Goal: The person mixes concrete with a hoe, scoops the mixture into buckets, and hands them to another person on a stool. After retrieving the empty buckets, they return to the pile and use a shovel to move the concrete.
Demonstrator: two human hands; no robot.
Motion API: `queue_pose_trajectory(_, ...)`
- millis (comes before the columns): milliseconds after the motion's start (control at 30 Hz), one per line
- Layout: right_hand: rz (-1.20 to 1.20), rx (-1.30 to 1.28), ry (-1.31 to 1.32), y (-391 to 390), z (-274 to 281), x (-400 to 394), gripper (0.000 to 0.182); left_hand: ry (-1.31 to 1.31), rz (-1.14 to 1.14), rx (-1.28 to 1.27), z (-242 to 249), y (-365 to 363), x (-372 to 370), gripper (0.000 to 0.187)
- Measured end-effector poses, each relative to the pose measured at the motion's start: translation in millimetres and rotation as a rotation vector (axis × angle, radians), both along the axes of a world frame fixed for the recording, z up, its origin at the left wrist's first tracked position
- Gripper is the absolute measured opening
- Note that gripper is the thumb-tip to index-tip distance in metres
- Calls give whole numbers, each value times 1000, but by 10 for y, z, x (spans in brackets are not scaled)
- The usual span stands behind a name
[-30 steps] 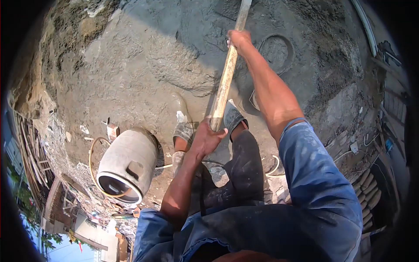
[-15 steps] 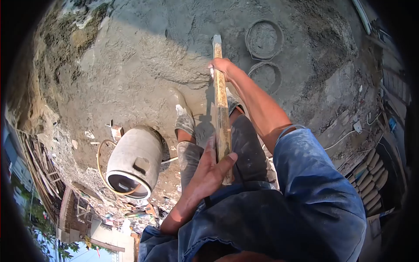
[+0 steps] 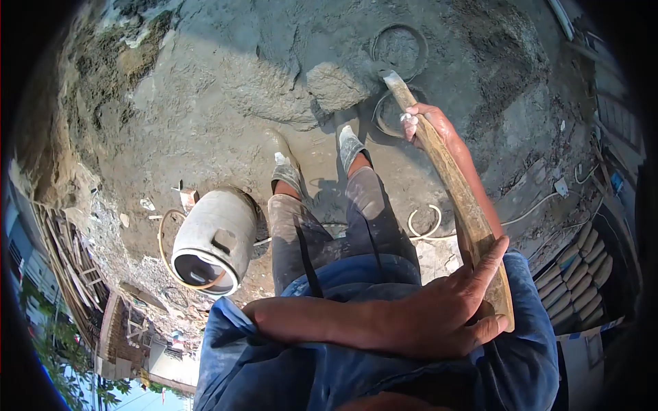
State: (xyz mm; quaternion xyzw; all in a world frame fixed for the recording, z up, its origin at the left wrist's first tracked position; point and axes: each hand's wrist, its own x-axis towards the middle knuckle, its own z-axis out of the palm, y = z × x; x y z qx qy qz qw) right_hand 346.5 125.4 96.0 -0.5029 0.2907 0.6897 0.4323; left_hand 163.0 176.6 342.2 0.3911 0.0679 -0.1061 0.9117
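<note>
A long wooden tool handle [image 3: 445, 171] runs slantwise across my right side. My right hand [image 3: 433, 127] is closed round its upper part, fingers smeared with pale cement. Near the lower end my left hand [image 3: 459, 301] grips it, the forearm crossing in front of my body and the index finger lying along the wood. A greyish metal-looking piece caps the far tip; the tool's head cannot be made out against the grey mix. Wet mortar [image 3: 226, 82] spreads over the ground ahead, with a raised lump [image 3: 336, 87] beyond my right boot [image 3: 349, 137].
Two round buckets or rings, a far one [image 3: 399, 51] and a nearer one [image 3: 391, 113], sit in the mortar. A grey plastic barrel [image 3: 219, 233] lies on its side at left with a hose [image 3: 164, 253]. Stacked sacks [image 3: 576, 281] stand at right, wooden poles [image 3: 65, 260] far left.
The handle has swung from upright in the middle to slanting on my right, both hands moving right with it. A raised mortar lump now shows beyond my right boot.
</note>
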Motion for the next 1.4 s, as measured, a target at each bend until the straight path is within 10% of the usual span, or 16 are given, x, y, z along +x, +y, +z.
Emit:
queue_pose_trajectory(233,-401,-157,-102,-683,515,23,12,-67,-262,-39,340,283,-339,85)
queue_pose_trajectory(400,-548,-158,-433,-860,289,-687,8,382,-490,276,-106,679,-1239,82)
queue_pose_trajectory(533,-649,-251,-510,-866,-529,-1525,10,651,-734,1011,-1567,419,-2235,25)
queue_pose_trajectory(733,-778,-349,-477,-815,-866,-1877,12,699,-470,1283,-2784,323,-2859,28)
queue_pose_trajectory(900,-632,-231,-409,-857,-309,-1988,9,672,-207,1196,-2410,36,-3332,31)
queue_pose_trajectory(1067,-334,-144,-274,-543,-152,-2165,9,787,-148,589,-1193,-50,-3429,35)
queue_pose_trajectory(1400,464,78,-618,1783,-1675,-2416,9,1045,580,73,-2184,-465,-2468,26)
